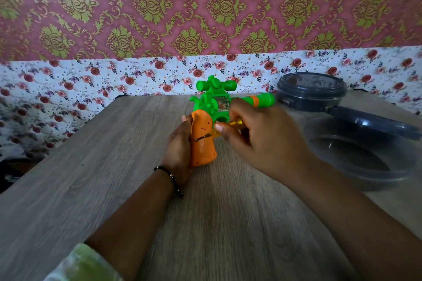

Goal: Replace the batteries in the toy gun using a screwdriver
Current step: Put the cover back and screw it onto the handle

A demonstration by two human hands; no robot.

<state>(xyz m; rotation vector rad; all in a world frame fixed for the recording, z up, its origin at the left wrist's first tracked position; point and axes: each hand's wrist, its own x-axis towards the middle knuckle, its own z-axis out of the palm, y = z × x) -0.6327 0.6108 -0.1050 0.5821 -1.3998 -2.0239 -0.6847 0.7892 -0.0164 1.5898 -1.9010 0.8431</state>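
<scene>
holding the toy gun (211, 107) mid frame, green body, orange grip; left hand (178, 155) wraps the grip, right hand (258, 134) pinches a yellow screwdriver (214, 133), tip on it. no readable writing.

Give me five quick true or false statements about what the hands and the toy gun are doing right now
1. The left hand holds the green and orange plastic toy gun by its orange grip. True.
2. The right hand is empty. False: it holds a yellow-handled screwdriver.
3. The screwdriver tip touches the orange grip. True.
4. The gun's barrel points left. False: it points right.
5. The clear round plastic container is closed. False: its dark lid leans on the rim.
</scene>
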